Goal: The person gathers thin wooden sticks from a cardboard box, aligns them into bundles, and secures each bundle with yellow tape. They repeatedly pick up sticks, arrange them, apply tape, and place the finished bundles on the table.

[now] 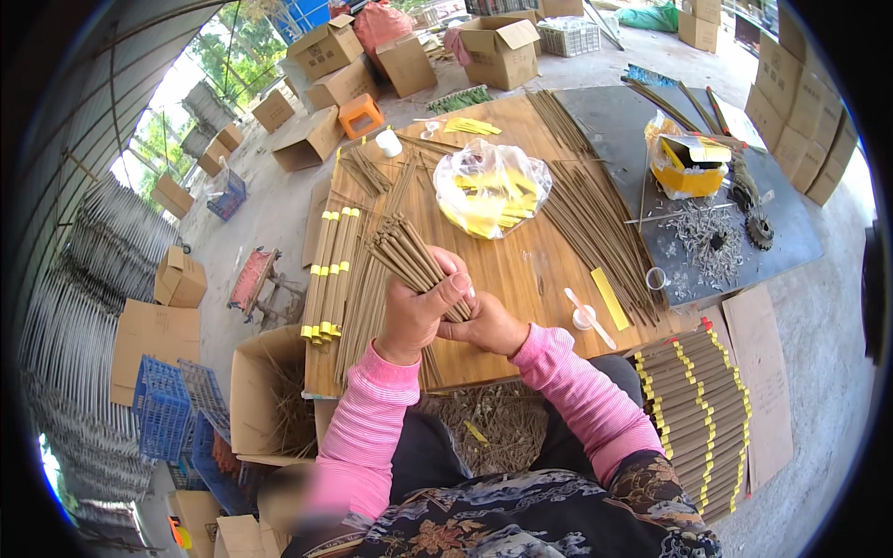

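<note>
Both of my hands are closed around a bundle of thin brown sticks, which look like incense sticks. The bundle tilts up and to the left over the wooden table. My left hand wraps its side with the thumb across it; my right hand grips the lower end, where the fingers partly hide the sticks. Loose sticks lie beneath and beside the left hand. Left of them are several bundles with yellow bands. Beyond my hands sits a clear plastic bag of yellow strips.
A yellow strip and a small white tub with a flat stick lie on the right. More loose sticks spread behind them. Banded bundles are stacked right of my lap. An open cardboard box stands at the table's left.
</note>
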The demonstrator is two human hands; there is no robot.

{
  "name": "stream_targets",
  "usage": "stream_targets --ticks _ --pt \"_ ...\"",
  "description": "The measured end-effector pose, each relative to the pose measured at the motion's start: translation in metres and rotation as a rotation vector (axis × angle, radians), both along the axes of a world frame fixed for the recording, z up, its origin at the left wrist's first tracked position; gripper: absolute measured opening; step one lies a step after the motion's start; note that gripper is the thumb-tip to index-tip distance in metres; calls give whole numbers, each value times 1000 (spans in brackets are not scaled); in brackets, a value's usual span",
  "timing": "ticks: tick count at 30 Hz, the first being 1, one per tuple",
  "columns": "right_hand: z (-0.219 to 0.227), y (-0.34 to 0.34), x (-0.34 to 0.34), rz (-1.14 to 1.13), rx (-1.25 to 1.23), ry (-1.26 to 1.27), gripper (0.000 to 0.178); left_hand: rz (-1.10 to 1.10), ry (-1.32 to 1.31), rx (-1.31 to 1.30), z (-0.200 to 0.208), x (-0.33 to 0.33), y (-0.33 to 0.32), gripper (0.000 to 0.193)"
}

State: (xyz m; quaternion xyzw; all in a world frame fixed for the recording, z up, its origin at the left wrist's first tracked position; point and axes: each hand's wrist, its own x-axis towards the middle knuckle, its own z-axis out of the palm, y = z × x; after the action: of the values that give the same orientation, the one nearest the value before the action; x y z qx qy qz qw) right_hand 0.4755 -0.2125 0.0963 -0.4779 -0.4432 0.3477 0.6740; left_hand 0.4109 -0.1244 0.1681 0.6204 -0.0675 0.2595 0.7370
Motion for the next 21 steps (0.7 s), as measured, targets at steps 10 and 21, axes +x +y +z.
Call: stream_targets --ticks 10,21 --pt "23 -16 -33 369 -250 206 25 -78 76 -390 28 -28 15 16" --pt "20 -37 -94 237 -277 197 23 -19 204 -630 7 -82 4 20"
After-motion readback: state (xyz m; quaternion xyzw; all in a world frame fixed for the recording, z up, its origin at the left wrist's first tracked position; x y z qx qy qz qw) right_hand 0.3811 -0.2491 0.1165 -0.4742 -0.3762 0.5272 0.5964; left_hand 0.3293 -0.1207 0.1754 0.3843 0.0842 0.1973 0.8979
